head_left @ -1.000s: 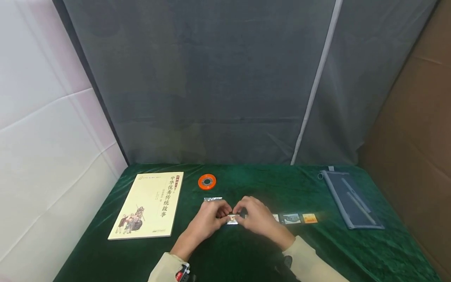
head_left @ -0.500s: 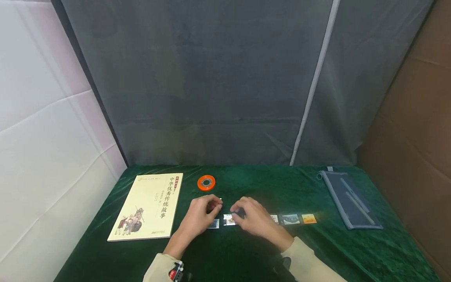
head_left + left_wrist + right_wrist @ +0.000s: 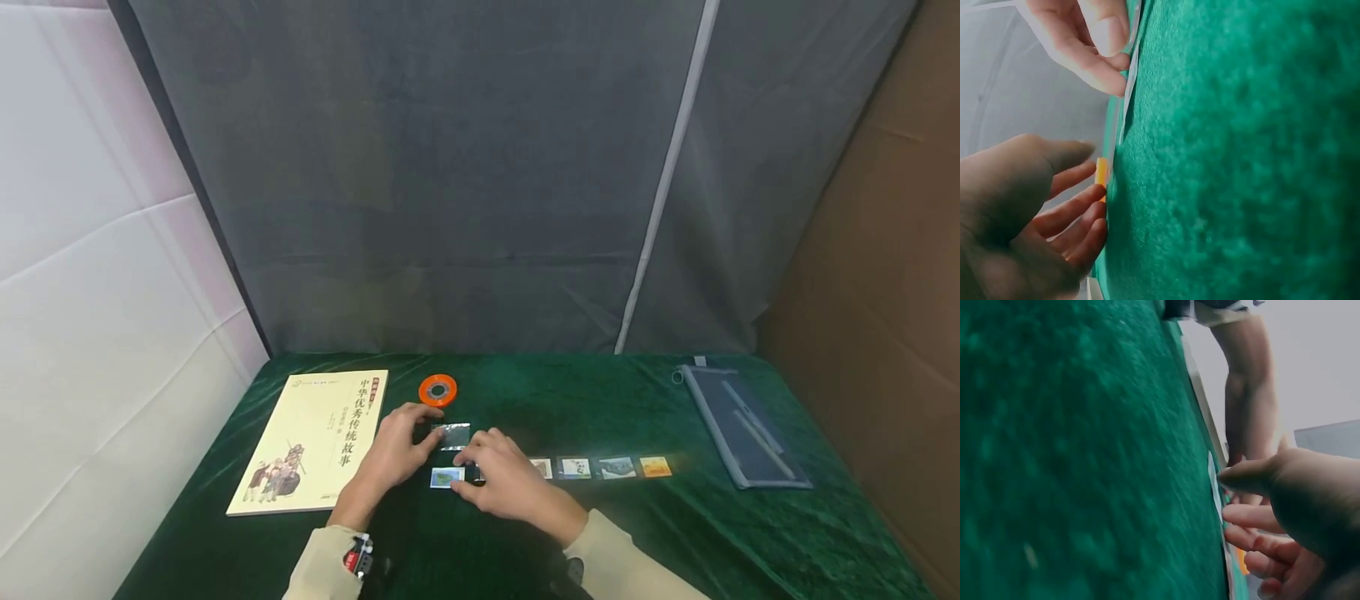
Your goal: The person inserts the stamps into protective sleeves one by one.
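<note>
A small stamp-like card [image 3: 447, 477] with a blue and green picture lies flat on the green cloth. My right hand [image 3: 502, 477] rests at its right edge, thumb and fingers spread and touching down around a dark-bordered piece that the hand mostly covers. Just behind, a shiny clear plastic sleeve [image 3: 454, 437] lies flat. My left hand [image 3: 397, 443] hovers at the sleeve's left side; its thumb and fingers stand apart with nothing between them in the left wrist view. Whether the thumb touches the sleeve, I cannot tell.
Right of my right hand runs a row of several similar cards, ending in an orange one [image 3: 656, 467]. An orange ring-shaped reel [image 3: 437, 391] lies behind the sleeve. A cream book [image 3: 307, 442] is on the left, a dark zip pouch [image 3: 746, 427] with pens on the right.
Both hands have moved left; the left hand came away from the right and now lies by the sleeve. The blue-green card and part of the row have come into view.
</note>
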Demonstrator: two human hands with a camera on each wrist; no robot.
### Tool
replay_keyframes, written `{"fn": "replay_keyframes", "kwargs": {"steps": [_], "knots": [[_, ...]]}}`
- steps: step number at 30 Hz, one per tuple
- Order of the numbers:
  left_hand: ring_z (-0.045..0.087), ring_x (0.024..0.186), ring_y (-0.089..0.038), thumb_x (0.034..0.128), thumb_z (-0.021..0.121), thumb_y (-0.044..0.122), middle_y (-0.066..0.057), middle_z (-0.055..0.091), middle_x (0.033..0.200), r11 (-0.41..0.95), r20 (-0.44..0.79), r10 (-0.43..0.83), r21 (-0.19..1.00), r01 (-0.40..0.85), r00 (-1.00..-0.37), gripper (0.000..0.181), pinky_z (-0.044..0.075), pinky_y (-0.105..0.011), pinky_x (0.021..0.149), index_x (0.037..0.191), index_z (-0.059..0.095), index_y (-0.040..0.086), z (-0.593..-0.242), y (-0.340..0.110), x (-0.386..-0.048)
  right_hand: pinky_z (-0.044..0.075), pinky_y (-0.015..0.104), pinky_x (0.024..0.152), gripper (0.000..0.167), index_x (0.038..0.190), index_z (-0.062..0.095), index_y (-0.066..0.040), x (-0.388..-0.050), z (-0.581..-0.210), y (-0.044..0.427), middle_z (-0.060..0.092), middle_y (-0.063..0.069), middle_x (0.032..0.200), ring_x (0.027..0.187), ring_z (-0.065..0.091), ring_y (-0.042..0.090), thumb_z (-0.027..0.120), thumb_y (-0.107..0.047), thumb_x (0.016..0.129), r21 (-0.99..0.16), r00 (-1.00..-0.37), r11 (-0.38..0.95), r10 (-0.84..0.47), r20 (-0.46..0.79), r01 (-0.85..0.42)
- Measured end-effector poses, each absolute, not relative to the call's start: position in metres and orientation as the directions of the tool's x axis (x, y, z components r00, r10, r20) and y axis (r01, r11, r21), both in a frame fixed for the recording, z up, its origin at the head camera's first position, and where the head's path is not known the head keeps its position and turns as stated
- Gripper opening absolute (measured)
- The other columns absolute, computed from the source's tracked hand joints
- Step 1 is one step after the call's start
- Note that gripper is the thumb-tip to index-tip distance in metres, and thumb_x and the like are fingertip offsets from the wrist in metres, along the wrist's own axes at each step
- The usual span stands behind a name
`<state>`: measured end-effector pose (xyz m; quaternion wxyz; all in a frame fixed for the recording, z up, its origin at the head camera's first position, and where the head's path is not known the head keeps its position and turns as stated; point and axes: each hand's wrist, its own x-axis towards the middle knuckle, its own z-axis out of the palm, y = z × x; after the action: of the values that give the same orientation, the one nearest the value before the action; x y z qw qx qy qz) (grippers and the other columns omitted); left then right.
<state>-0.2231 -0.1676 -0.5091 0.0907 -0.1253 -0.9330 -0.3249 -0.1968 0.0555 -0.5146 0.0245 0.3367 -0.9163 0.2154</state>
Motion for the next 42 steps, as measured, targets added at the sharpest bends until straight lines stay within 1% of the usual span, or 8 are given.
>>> {"fn": "replay_keyframes", "kwargs": {"steps": [3,10,17,22,27,31,35,42], "knots": [[0.071,0.114,-0.032,0.0939,0.087,0.018,-0.015,0.075,0.127,0.76,0.243,0.18,0.58,0.292,-0.953,0.033,0.06,-0.056,0.103,0.123,0.077,0.007,-0.511,-0.169,-0.225,0.048,0.026,0.089,0.032,0.12,0.08,-0.022,-0.195,-0.514,0.051,0.065,-0.007,0.111,0.101,0.049,0.008,0.083,-0.043,0.096,-0.377,-0.787,0.699,-0.595,0.163,-0.607],[0.065,0.123,-0.033,0.0879,0.093,0.026,-0.014,0.072,0.131,0.779,0.168,0.174,0.579,0.241,-0.97,0.041,0.054,-0.058,0.113,0.122,0.078,0.009,-0.51,-0.17,-0.225,0.049,0.028,0.093,0.027,0.112,0.074,-0.025,-0.192,-0.512,0.047,0.065,-0.009,0.11,0.102,0.051,0.007,0.089,-0.035,0.092,-0.449,-0.81,0.689,-0.565,0.158,-0.569],[0.068,0.106,-0.025,0.0834,0.096,0.018,-0.007,0.074,0.113,0.751,0.209,0.168,0.606,0.263,-0.963,0.031,0.06,-0.052,0.101,0.108,0.077,0.013,-0.51,-0.174,-0.227,0.049,0.023,0.088,0.019,0.098,0.068,-0.026,-0.189,-0.513,0.046,0.067,-0.012,0.1,0.096,0.054,0.003,0.086,-0.024,0.094,-0.537,-0.776,0.589,-0.588,0.229,-0.604],[0.068,0.1,-0.02,0.0899,0.09,0.015,-0.002,0.075,0.105,0.734,0.209,0.155,0.63,0.254,-0.966,0.019,0.061,-0.047,0.097,0.104,0.078,0.017,-0.511,-0.177,-0.229,0.051,0.022,0.088,0.017,0.096,0.067,-0.027,-0.188,-0.511,0.049,0.067,-0.013,0.098,0.096,0.057,0.001,0.083,-0.021,0.097,-0.591,-0.769,0.54,-0.593,0.237,-0.599],[0.066,0.089,-0.013,0.0964,0.084,0.013,0.002,0.076,0.099,0.685,0.236,0.119,0.684,0.251,-0.965,0.013,0.059,-0.035,0.088,0.104,0.075,0.019,-0.512,-0.17,-0.226,0.049,0.02,0.073,0.013,0.1,0.066,-0.027,-0.19,-0.514,0.068,0.065,-0.011,0.092,0.081,0.056,0.002,0.079,-0.023,0.101,-0.694,-0.788,0.477,-0.577,0.215,-0.539],[0.068,0.088,-0.011,0.0984,0.082,0.014,0.002,0.076,0.098,0.593,0.28,0.093,0.755,0.279,-0.956,0.014,0.06,-0.027,0.081,0.108,0.073,0.018,-0.511,-0.157,-0.22,0.05,0.02,0.061,0.009,0.107,0.065,-0.022,-0.187,-0.513,0.098,0.075,-0.009,0.091,0.071,0.063,0.003,0.073,-0.022,0.105,-0.842,-0.828,0.363,-0.537,0.161,-0.399],[0.071,0.094,-0.014,0.1014,0.078,0.014,-0.003,0.077,0.105,0.417,0.242,0.121,0.867,0.271,-0.963,0.017,0.061,-0.022,0.085,0.118,0.074,0.015,-0.509,-0.138,-0.212,0.049,0.022,0.058,0.009,0.112,0.065,-0.016,-0.183,-0.512,0.134,0.081,-0.002,0.095,0.067,0.064,0.006,0.071,-0.018,0.106,-0.906,-0.871,0.283,-0.467,0.156,-0.314],[0.078,0.109,-0.038,0.1048,0.074,0.02,-0.026,0.072,0.131,-0.01,0.082,0.232,0.997,0.082,-0.969,0.032,0.066,-0.032,0.092,0.128,0.072,-0.002,-0.507,-0.093,-0.196,0.047,0.021,0.054,0.009,0.114,0.068,-0.011,-0.181,-0.516,0.183,0.082,0.013,0.093,0.065,0.067,0.005,0.07,-0.015,0.107,-0.934,-0.92,0.201,-0.325,0.219,-0.294]]}}
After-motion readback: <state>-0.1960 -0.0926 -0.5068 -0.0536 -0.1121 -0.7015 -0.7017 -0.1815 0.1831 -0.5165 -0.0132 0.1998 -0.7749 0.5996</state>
